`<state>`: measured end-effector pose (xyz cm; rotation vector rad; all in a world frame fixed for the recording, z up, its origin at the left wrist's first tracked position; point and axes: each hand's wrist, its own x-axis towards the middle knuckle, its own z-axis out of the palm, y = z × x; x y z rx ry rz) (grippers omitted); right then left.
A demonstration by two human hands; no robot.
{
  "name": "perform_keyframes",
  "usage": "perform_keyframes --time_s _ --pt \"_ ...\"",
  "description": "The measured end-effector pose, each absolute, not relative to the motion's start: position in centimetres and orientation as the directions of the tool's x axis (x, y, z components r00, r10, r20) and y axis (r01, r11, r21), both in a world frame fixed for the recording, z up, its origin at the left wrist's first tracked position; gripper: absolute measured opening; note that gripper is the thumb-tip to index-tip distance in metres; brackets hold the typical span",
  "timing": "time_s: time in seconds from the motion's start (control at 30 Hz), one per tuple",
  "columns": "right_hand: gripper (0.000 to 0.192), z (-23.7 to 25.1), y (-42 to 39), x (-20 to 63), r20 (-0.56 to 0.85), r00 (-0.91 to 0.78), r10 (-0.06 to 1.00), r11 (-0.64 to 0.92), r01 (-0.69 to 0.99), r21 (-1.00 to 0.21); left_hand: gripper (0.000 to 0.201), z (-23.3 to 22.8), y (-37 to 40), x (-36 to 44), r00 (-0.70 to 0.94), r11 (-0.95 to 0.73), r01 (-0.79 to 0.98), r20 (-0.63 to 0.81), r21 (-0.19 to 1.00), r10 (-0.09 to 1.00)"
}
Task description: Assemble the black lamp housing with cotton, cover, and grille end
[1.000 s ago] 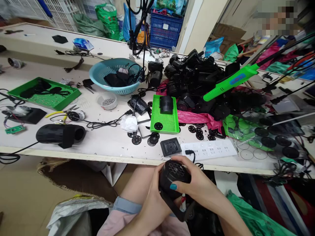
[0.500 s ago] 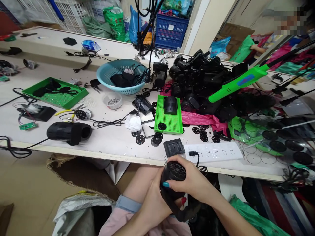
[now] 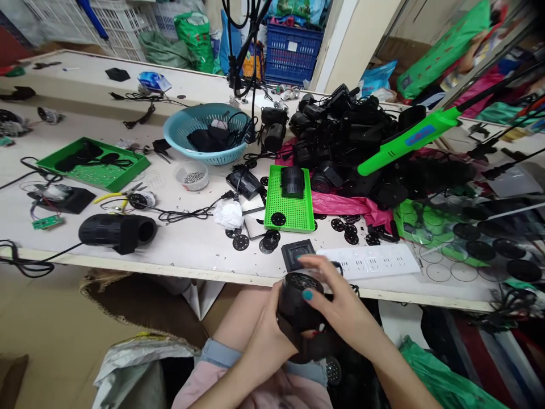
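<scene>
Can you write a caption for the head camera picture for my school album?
Two hands, left hand and right hand, hold a black lamp housing below a cluttered workbench.

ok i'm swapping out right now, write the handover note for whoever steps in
Left hand: wrapped around the black lamp housing from below, above the lap.
Right hand: thumb on the housing's front rim, fingers blurred over its honeycomb face.
Nearby: black square plate and white power strip at the table edge; green tray with another housing behind.
Done: housing picked up and in hand.
Left: can't tell from here.
</scene>
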<state>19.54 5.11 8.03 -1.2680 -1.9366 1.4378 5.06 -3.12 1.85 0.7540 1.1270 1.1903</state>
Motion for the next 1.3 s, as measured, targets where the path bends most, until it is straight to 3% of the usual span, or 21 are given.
perform_keyframes --time_s 0.07,0.17,0.3,0.37,0.47,0.67,0.87,1.0,1.1,1.2,1.23,1.3 --pt "0.025 8.6 4.5 19.9 -0.024 -0.516 0.856 0.211 0.392 -0.896 0.076 2.3 -3.1 4.5 0.047 0.313 -0.467 -0.33 0.827 0.943" --pt "0.012 9.5 3.1 20.0 0.023 -0.575 0.818 0.311 0.408 -0.858 0.075 2.7 -3.4 3.5 0.173 0.409 -0.564 -0.381 0.718 0.908" --pt "0.035 9.5 1.8 19.3 0.167 -0.477 0.863 0.361 0.351 -0.864 0.081 2.2 -3.3 2.9 0.365 0.527 -0.686 -0.39 0.501 0.846" --pt "0.039 9.0 1.4 18.9 0.265 -0.392 0.881 0.405 0.333 -0.851 0.084 1.8 -2.9 3.1 0.348 0.499 -0.75 -0.383 0.434 0.856" --pt "0.034 8.2 0.8 18.3 0.349 -0.357 0.866 0.47 0.347 -0.812 0.087 1.4 -2.5 4.0 0.267 0.47 -0.764 -0.447 0.441 0.854" --pt "0.027 6.6 -0.3 17.1 0.581 -0.292 0.76 0.648 0.402 -0.647 0.089 1.4 -2.7 5.4 0.286 0.53 -0.804 -0.604 0.271 0.744" --pt "0.023 5.8 -0.6 17.2 0.668 -0.182 0.721 0.681 0.357 -0.639 0.085 0.7 -3.7 6.0 0.262 0.477 -0.841 -0.582 0.253 0.77" --pt "0.021 6.3 -0.5 17.2 0.625 -0.188 0.758 0.645 0.359 -0.674 0.082 0.8 -3.3 5.8 0.335 0.505 -0.83 -0.512 0.237 0.791" --pt "0.006 6.1 -0.4 17.1 0.483 -0.076 0.872 0.47 0.405 -0.784 0.085 1.8 -2.3 5.7 0.319 0.479 -0.845 -0.495 0.237 0.808" --pt "0.014 5.4 0.0 17.5 0.337 0.075 0.939 0.29 0.354 -0.889 0.081 2.2 -1.7 5.8 0.293 0.456 -0.865 -0.529 0.208 0.797" --pt "0.014 5.4 0.2 17.8 0.29 0.05 0.956 0.256 0.343 -0.904 0.08 2.2 -1.7 5.8 0.297 0.461 -0.866 -0.541 0.195 0.787" --pt "0.032 5.9 0.8 18.5 0.194 -0.122 0.973 0.226 0.383 -0.896 0.077 1.9 -1.9 5.8 0.322 0.484 -0.858 -0.554 0.172 0.768"
